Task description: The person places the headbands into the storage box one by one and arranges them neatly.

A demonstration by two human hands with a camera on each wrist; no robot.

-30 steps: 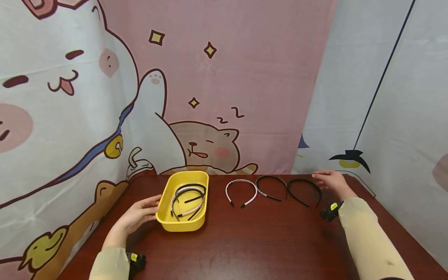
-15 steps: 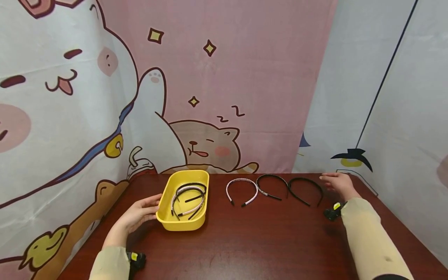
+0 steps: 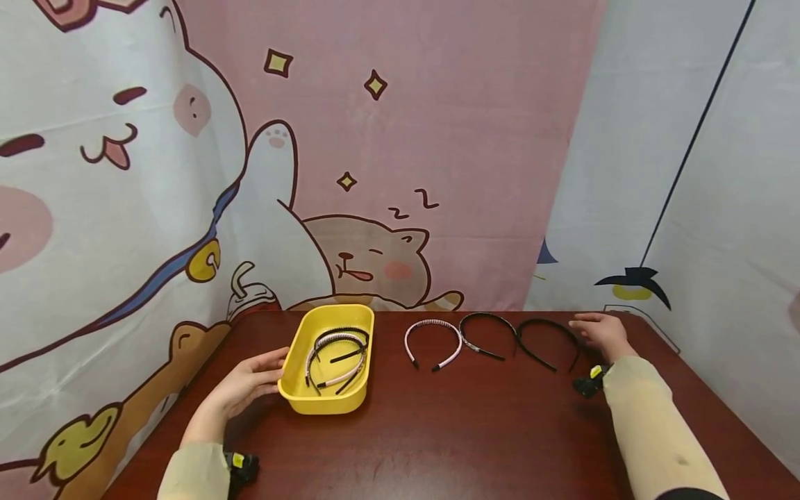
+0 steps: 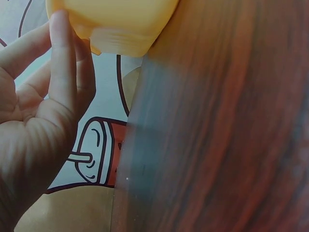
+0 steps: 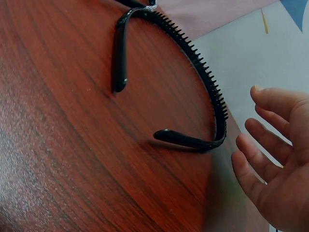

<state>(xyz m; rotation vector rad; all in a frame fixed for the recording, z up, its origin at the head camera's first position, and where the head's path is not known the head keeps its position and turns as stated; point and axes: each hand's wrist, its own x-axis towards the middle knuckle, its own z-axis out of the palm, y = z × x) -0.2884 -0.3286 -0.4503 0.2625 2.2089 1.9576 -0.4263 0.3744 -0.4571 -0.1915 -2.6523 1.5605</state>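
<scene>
A yellow plastic basin (image 3: 325, 405) stands on the table at the left, with several headbands, black and pink, lying in it. My left hand (image 3: 250, 380) rests its fingertips (image 4: 59, 24) against the basin's left side, fingers fairly straight. To the right, three headbands lie in a row: a pink one (image 3: 408, 347), a black one with a silvery part (image 3: 486, 314), and a black one (image 3: 531, 355). My right hand (image 3: 603, 335) holds nothing and hovers beside the rightmost headband. The right wrist view shows that headband's comb teeth (image 5: 205, 72) and my relaxed fingers apart from it.
The dark red-brown wooden table (image 3: 450, 444) reaches back to a cartoon-printed curtain (image 3: 475, 173), pink in the middle and white at the sides. A white curtain side (image 3: 737, 312) runs along the right edge.
The right hand has shifted slightly to the right beside the black headband. The view has turned a little. The left hand, basin and headbands stay in place.
</scene>
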